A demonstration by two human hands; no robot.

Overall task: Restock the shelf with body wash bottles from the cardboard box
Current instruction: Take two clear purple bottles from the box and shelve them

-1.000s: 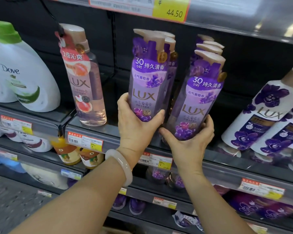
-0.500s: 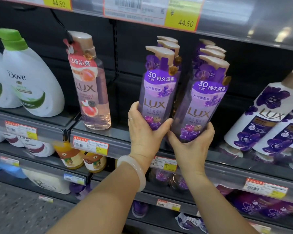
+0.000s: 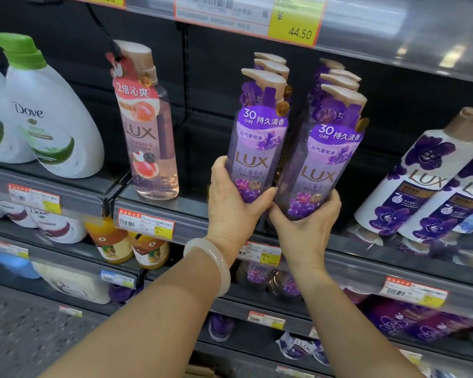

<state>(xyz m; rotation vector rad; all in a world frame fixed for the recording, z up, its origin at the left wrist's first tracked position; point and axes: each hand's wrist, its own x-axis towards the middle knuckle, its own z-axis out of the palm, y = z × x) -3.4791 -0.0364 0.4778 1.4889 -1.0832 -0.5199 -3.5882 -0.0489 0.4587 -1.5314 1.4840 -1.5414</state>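
Two rows of purple LUX body wash bottles (image 3: 253, 148) are stood upright, side by side, on the shelf (image 3: 186, 205).

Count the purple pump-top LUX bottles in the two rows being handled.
7: left row three, front bottle in the left hand; right row four, front bottle in the right hand. More may hide behind.

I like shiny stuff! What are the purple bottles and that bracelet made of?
The purple bottles look like clear glossy plastic: purple liquid shows through beside the labels. The bracelet looks like smooth, milky stone, perhaps jade or glass; it has a soft sheen.
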